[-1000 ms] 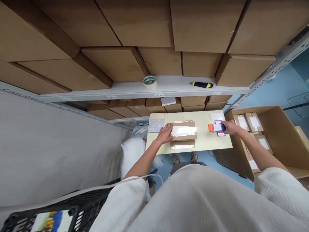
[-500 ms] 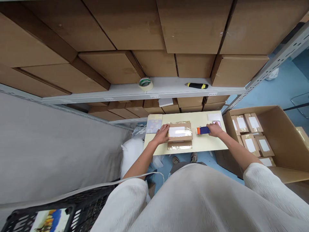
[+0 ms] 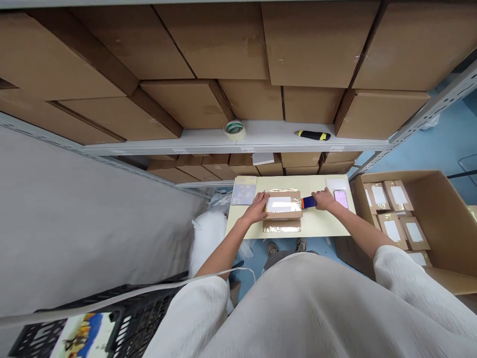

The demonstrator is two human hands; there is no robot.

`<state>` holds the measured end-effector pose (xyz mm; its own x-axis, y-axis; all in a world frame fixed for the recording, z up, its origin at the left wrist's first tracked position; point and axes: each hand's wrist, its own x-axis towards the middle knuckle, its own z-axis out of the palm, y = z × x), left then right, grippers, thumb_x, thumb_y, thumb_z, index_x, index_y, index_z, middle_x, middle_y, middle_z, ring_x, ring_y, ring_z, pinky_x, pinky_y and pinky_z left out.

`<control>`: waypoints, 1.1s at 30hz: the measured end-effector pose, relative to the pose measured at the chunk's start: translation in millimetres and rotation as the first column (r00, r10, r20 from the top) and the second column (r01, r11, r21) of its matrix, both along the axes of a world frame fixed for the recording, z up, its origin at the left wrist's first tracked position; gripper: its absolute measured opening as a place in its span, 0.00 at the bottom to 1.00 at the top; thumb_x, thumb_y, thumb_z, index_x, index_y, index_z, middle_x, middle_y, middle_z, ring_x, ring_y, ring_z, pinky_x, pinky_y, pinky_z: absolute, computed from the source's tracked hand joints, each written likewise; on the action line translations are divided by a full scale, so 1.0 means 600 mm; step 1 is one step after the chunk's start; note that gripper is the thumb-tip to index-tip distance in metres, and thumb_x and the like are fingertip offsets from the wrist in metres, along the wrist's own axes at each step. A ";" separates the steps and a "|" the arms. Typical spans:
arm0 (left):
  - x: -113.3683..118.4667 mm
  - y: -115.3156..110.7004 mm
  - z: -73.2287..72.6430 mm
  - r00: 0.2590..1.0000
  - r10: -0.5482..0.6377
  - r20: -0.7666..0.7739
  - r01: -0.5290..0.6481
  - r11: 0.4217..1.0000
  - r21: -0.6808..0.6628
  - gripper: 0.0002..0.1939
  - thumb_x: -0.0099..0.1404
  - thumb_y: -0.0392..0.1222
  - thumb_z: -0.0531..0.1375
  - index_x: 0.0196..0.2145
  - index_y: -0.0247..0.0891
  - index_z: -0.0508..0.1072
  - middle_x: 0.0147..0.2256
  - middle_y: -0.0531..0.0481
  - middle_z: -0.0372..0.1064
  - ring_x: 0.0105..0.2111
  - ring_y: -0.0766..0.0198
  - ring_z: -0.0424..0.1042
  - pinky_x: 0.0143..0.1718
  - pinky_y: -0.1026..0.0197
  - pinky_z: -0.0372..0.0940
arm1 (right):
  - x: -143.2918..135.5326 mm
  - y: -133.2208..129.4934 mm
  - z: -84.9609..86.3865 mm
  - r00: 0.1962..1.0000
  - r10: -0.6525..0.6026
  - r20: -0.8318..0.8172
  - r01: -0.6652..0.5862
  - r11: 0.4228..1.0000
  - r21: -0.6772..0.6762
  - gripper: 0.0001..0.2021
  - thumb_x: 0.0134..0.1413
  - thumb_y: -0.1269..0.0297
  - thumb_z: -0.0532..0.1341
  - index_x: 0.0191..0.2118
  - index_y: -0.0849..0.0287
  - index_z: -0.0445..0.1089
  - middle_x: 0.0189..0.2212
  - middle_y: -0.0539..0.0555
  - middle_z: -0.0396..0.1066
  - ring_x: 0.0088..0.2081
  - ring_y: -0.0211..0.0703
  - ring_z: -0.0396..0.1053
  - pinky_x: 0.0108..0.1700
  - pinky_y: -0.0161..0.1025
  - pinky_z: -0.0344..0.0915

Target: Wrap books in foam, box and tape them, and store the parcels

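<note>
A small cardboard box (image 3: 283, 215) with a white label and clear tape lies on the cream tabletop (image 3: 242, 229). My left hand (image 3: 258, 207) grips the box's left end, fingers over its upper edge and thumb lower down. In my right hand (image 3: 323, 199) is a dark blue tool with an orange end (image 3: 309, 202); its exact kind is unclear. The orange end is at the right edge of the box; whether it touches cannot be told. A flat taped cardboard flap or second box (image 3: 282, 226) shows just below the box.
A phone (image 3: 340, 199) lies right of my right hand. At right stands a large carton (image 3: 443, 223) holding several labelled boxes. A tape roll (image 3: 235, 130) and utility knife (image 3: 313, 135) sit on the shelf (image 3: 272, 132) ahead. A black crate (image 3: 145, 315) stands at lower left.
My right hand has moved left with the blue tool, bringing its orange end to the box. The phone now shows more fully. My left hand stays on the box.
</note>
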<state>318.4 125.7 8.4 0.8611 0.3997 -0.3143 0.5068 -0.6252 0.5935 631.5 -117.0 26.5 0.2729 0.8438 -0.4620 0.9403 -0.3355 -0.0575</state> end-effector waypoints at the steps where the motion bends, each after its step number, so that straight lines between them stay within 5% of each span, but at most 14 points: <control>1: 0.000 -0.001 -0.001 1.000 0.000 -0.003 0.000 1.000 -0.003 0.54 0.57 0.40 0.72 0.77 0.43 0.56 0.80 0.37 0.42 0.81 0.39 0.37 0.79 0.41 0.43 | -0.001 0.007 -0.001 1.000 -0.005 -0.006 0.005 1.000 -0.003 0.23 0.49 0.66 0.72 0.53 0.56 0.75 0.45 0.68 0.82 0.47 0.64 0.79 0.59 0.57 0.57; 12: -0.003 0.001 -0.004 0.999 -0.039 -0.008 0.039 0.999 -0.015 0.54 0.61 0.40 0.72 0.79 0.42 0.52 0.81 0.35 0.36 0.81 0.40 0.32 0.79 0.40 0.43 | -0.015 0.068 0.013 0.991 -0.105 -0.077 0.101 0.994 -0.049 0.18 0.40 0.68 0.76 0.42 0.56 0.80 0.42 0.69 0.81 0.49 0.71 0.79 0.59 0.61 0.59; 20: -0.001 -0.001 -0.005 0.998 -0.049 -0.032 0.048 0.998 -0.029 0.54 0.63 0.42 0.71 0.79 0.43 0.49 0.81 0.36 0.32 0.81 0.40 0.28 0.79 0.39 0.39 | -0.038 0.107 0.039 0.989 0.074 0.128 -0.044 0.975 -0.218 0.20 0.50 0.69 0.73 0.51 0.59 0.79 0.49 0.68 0.81 0.51 0.64 0.79 0.60 0.55 0.59; 25: 0.002 -0.004 -0.006 0.999 -0.045 -0.014 0.044 0.999 -0.031 0.54 0.62 0.41 0.72 0.79 0.42 0.50 0.81 0.34 0.34 0.81 0.38 0.29 0.79 0.38 0.40 | -0.066 0.088 0.027 0.988 0.079 0.130 -0.053 0.980 -0.191 0.21 0.51 0.70 0.73 0.52 0.59 0.78 0.50 0.68 0.81 0.53 0.65 0.78 0.62 0.56 0.57; 29: 0.003 -0.007 -0.004 0.999 -0.051 -0.019 0.050 0.999 -0.021 0.55 0.61 0.38 0.71 0.79 0.40 0.49 0.81 0.33 0.35 0.81 0.39 0.30 0.79 0.38 0.41 | -0.079 0.062 0.004 0.999 -0.049 -0.003 0.049 0.993 -0.109 0.18 0.49 0.67 0.76 0.48 0.57 0.79 0.46 0.67 0.82 0.55 0.67 0.78 0.63 0.58 0.57; 33: 0.003 -0.005 -0.004 0.998 -0.053 -0.017 0.053 0.998 -0.018 0.56 0.60 0.38 0.70 0.79 0.41 0.49 0.81 0.34 0.37 0.81 0.40 0.31 0.79 0.38 0.42 | -0.025 0.037 0.005 0.976 -0.214 0.030 0.216 0.964 -0.154 0.24 0.46 0.60 0.78 0.50 0.59 0.78 0.47 0.67 0.81 0.53 0.66 0.79 0.61 0.57 0.63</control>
<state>319.9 123.0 6.0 0.8754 0.3479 -0.3356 0.4833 -0.6414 0.5959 616.3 -94.7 29.3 0.4469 0.6825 -0.5783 0.8453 -0.5338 0.0232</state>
